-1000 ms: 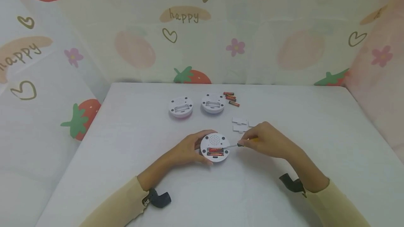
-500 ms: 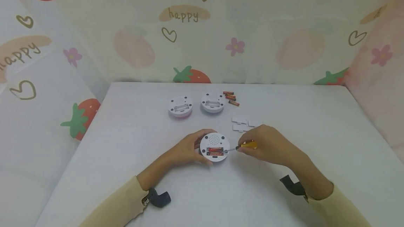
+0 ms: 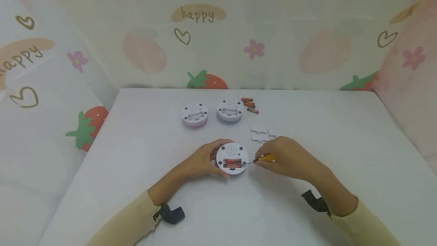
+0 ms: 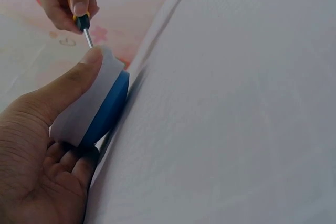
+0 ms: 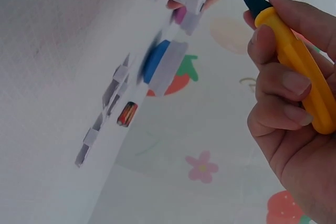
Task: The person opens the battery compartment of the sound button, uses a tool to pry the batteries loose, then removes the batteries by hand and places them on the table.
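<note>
My left hand [image 3: 200, 163] holds a round white device [image 3: 235, 156] from its left side, thumb and fingers spread around the rim. Its underside faces up, showing a speaker grille, dark feet and two red-and-black batteries [image 3: 233, 164] in the uncovered compartment. The left wrist view shows its blue lower part [image 4: 109, 109] near the table. In my right hand [image 3: 290, 159] is a screwdriver [image 5: 291, 56] with a yellow handle, pinched near its dark collar. Its metal shaft reaches the right end of the battery compartment; exact tip contact is too small to tell.
Two similar devices [image 3: 195, 114] [image 3: 230, 111] lie upside down farther back, their battery compartments vacant. Several loose batteries [image 3: 252, 111] lie beside the right one. Three white battery covers [image 3: 260, 137] lie just beyond my right hand. A patterned cloth wall [image 3: 286, 48] rises behind the table.
The screwdriver tip has moved from the compartment's upper right to its lower right end, and more of the yellow handle shows. My left hand and the device stay in place.
</note>
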Action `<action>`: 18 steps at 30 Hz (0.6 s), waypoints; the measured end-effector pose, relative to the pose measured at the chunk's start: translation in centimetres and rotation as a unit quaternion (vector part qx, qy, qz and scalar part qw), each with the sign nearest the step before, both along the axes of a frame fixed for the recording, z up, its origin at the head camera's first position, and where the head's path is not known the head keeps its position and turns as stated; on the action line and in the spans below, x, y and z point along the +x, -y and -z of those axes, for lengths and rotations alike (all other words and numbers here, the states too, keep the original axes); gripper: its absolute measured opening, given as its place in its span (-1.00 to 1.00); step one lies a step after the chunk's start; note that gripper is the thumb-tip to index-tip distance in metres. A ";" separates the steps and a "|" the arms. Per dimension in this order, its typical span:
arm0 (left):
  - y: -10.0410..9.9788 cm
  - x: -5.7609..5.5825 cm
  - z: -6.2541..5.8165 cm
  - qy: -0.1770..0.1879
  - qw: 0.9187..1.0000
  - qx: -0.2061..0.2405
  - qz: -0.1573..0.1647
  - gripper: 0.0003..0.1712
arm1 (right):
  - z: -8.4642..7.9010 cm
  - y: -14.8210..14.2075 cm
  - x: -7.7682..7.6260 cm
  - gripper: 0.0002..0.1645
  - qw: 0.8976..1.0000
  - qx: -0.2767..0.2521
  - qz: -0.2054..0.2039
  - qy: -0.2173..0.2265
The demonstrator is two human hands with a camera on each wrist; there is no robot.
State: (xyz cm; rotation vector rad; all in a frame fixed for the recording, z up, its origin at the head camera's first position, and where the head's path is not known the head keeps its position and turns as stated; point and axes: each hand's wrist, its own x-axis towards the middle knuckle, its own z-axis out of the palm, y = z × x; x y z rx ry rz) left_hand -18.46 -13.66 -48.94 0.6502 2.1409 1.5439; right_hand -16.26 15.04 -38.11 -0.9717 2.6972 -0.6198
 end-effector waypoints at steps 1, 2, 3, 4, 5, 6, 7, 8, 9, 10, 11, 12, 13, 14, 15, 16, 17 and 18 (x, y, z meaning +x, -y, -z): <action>0.0 0.0 0.0 0.001 1.000 0.001 0.000 0.14 | 0.0 0.0 0.0 -0.81 1.000 0.000 0.000 0.000; 0.0 0.0 0.0 0.001 1.000 0.002 0.001 0.14 | 0.0 0.0 0.0 -0.81 1.000 0.001 0.000 0.001; 0.0 0.0 0.0 0.002 1.000 0.002 0.001 0.14 | 0.0 0.0 0.0 -0.81 1.000 0.002 0.000 0.001; 0.0 0.0 -0.1 0.002 1.000 0.001 0.001 0.14 | -0.1 0.0 0.0 -0.81 1.000 0.002 0.000 0.002; 0.0 0.0 -0.1 0.002 1.000 0.001 0.000 0.14 | -0.1 0.1 0.0 -0.81 1.000 0.002 0.000 0.003; 0.0 0.0 -0.2 0.002 1.000 0.001 -0.001 0.15 | -0.1 0.1 0.0 -0.81 1.000 0.002 0.000 0.004; 0.0 0.1 -0.2 0.002 1.000 0.002 -0.002 0.15 | -0.1 0.1 0.0 -0.81 1.000 0.002 -0.001 0.004; -0.1 0.1 -0.2 0.002 1.000 0.003 -0.002 0.15 | -0.1 0.1 0.0 -0.81 1.000 0.001 -0.001 0.004; -0.1 0.1 -0.3 0.002 1.000 0.003 -0.002 0.16 | 0.0 0.1 -0.1 -0.81 1.000 0.000 -0.002 0.004; -0.1 0.1 -0.3 0.002 1.000 0.002 -0.003 0.16 | 0.0 0.1 -0.1 -0.81 1.000 -0.001 -0.003 0.005; -0.1 0.1 -0.3 0.002 1.000 0.002 -0.003 0.16 | 0.0 0.1 -0.1 -0.81 1.000 -0.003 -0.005 0.006; 0.0 0.1 -0.3 0.002 1.000 0.001 -0.003 0.16 | 0.1 0.1 -0.1 -0.81 1.000 -0.004 -0.006 0.007; 0.0 0.1 -0.3 0.003 1.000 -0.001 -0.003 0.16 | 0.1 0.0 -0.1 -0.80 1.000 -0.006 -0.007 0.008; 0.0 0.1 -0.3 0.002 1.000 -0.001 -0.003 0.16 | 0.1 0.0 -0.1 -0.80 1.000 -0.008 -0.009 0.011; 0.0 0.1 -0.3 0.002 1.000 -0.002 -0.003 0.16 | 0.1 0.0 -0.1 -0.79 1.000 -0.011 -0.012 0.013; 0.0 0.1 -0.3 0.003 1.000 -0.001 -0.003 0.16 | 0.1 0.0 -0.1 -0.79 1.000 -0.013 -0.016 0.014; 0.0 0.1 -0.3 0.003 1.000 -0.001 -0.003 0.16 | 0.1 0.0 -0.1 -0.79 1.000 -0.016 -0.019 0.015; 0.0 0.1 -0.2 0.002 1.000 -0.001 -0.004 0.16 | 0.1 -0.1 -0.1 -0.79 0.999 -0.018 -0.023 0.015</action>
